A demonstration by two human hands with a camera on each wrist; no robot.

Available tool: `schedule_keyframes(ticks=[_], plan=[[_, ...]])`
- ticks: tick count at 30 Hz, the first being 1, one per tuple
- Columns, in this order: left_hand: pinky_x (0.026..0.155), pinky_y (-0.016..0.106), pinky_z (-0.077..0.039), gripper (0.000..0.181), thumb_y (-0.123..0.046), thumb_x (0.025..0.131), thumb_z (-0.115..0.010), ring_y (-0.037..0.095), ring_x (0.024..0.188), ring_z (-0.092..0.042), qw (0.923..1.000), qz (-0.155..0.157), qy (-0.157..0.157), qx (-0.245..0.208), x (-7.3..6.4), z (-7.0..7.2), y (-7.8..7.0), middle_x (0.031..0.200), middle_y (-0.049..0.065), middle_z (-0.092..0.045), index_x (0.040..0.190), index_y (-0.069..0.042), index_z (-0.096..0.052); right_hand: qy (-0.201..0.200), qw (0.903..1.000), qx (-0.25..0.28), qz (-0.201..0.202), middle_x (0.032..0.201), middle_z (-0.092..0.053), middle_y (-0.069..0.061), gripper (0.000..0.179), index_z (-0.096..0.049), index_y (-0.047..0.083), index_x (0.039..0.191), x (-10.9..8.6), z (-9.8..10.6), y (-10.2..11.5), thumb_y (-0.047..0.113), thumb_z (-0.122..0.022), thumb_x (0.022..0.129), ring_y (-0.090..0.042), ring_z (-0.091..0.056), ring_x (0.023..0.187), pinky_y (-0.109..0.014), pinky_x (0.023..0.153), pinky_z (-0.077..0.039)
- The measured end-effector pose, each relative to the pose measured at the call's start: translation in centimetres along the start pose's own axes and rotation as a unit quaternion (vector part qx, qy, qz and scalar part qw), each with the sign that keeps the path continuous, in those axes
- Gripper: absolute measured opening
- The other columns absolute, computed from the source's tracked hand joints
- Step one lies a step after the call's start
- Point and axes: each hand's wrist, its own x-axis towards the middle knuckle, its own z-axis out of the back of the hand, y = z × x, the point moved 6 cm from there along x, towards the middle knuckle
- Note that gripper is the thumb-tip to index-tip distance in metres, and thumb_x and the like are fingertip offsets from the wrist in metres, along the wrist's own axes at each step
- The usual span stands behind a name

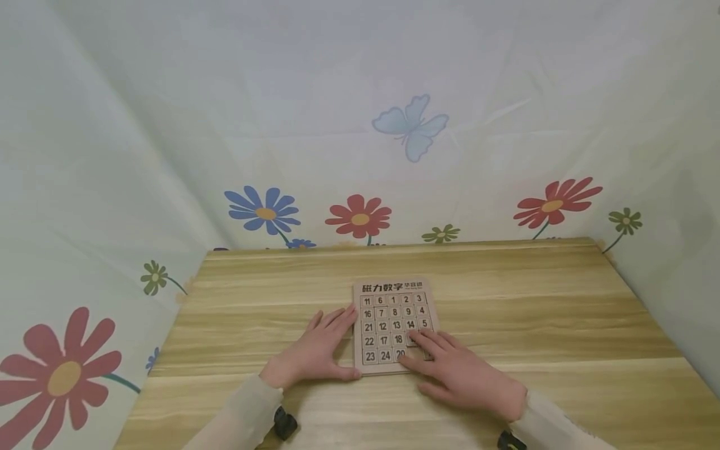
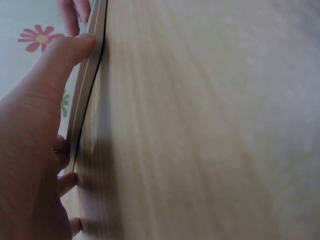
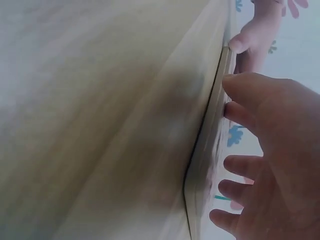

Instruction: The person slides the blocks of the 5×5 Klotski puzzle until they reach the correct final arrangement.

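Observation:
A magnetic number sliding puzzle with Chinese lettering and rows of numbered tiles lies flat on the table. My left hand steadies its left side, fingers fairly straight with tips at the left edge and thumb at the near left corner. In the left wrist view, the thumb rests against the board's edge. My right hand lies over the lower right part, loosely bent fingertips on the tiles by 18 and 20, covering several numbers. In the right wrist view, the right thumb is at the board's near edge.
The wood-grain table reaches back to a white curtain printed with flowers and a butterfly. A black device is strapped to the left wrist and another to the right wrist.

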Motion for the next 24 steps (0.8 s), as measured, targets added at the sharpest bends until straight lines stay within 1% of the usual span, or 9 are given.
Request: schedule_keyframes(ticks=[3,8,11,13,15,21,24], plan=[[0.125,0.066,-0.008,0.12,-0.075,0.08,-0.071,0.033,0.157,-0.022,1.0,0.0,-0.001,0.0,-0.1,0.0,0.1,0.174,0.007,-0.016,0.167,-0.009,-0.021,0.004,1.0,0.003,-0.005,0.165,-0.038,-0.02,0.051,-0.055,0.029,0.154,-0.1,0.1,-0.2,0.042,-0.06,0.104,-0.043,-0.037,0.149,-0.065,0.117,-0.034],[0.125,0.065,-0.008,0.12,-0.077,0.08,-0.07,0.032,0.158,-0.022,1.0,0.001,-0.001,0.001,-0.1,-0.2,0.3,0.175,0.006,-0.016,0.167,-0.01,-0.021,0.004,0.9997,0.01,-0.022,0.163,-0.039,-0.02,0.047,-0.06,0.029,0.149,-1.2,0.6,-1.3,0.037,-0.064,0.103,-0.044,-0.039,0.147,-0.066,0.115,-0.036],[0.125,0.064,-0.008,0.121,-0.079,0.08,-0.069,0.032,0.158,-0.022,1.0,0.002,-0.001,0.003,-0.1,-0.2,0.4,0.175,0.005,-0.016,0.167,-0.011,-0.021,-0.016,0.9998,-0.003,-0.007,0.16,-0.043,-0.021,0.045,-0.064,0.025,0.145,-1.4,0.9,-1.4,0.034,-0.067,0.101,-0.044,-0.044,0.144,-0.066,0.113,-0.039],[0.125,0.065,-0.008,0.121,-0.079,0.08,-0.069,0.032,0.157,-0.022,1.0,0.002,-0.002,0.002,-0.1,-0.2,0.4,0.174,0.006,-0.016,0.167,-0.01,-0.021,-0.028,0.9995,-0.011,0.007,0.158,-0.046,-0.021,0.045,-0.066,0.022,0.143,-1.0,1.0,-1.1,0.034,-0.068,0.1,-0.044,-0.046,0.142,-0.065,0.112,-0.04],[0.125,0.065,-0.008,0.121,-0.078,0.08,-0.069,0.032,0.157,-0.022,1.0,0.002,-0.002,0.001,-0.1,-0.3,0.5,0.174,0.006,-0.017,0.167,-0.01,-0.021,-0.031,0.9993,-0.015,0.016,0.158,-0.047,-0.02,0.046,-0.066,0.02,0.143,-0.3,0.9,-0.7,0.035,-0.068,0.1,-0.043,-0.046,0.142,-0.064,0.113,-0.04],[0.125,0.065,-0.008,0.12,-0.078,0.08,-0.069,0.032,0.157,-0.022,1.0,-0.004,-0.005,0.001,0.0,-0.3,0.4,0.175,0.006,-0.016,0.167,-0.011,-0.021,-0.008,0.9993,-0.017,0.031,0.16,-0.046,-0.016,0.05,-0.056,0.026,0.153,2.0,0.0,0.9,0.038,-0.061,0.104,-0.039,-0.044,0.146,-0.062,0.117,-0.037],[0.125,0.065,-0.009,0.12,-0.078,0.081,-0.069,0.031,0.157,-0.022,1.0,-0.006,-0.005,0.004,0.0,-0.3,0.4,0.175,0.006,-0.016,0.167,-0.01,-0.02,-0.007,0.999,-0.019,0.039,0.159,-0.047,-0.017,0.048,-0.057,0.026,0.151,2.6,-0.1,1.4,0.037,-0.06,0.105,-0.04,-0.045,0.145,-0.062,0.117,-0.037]])
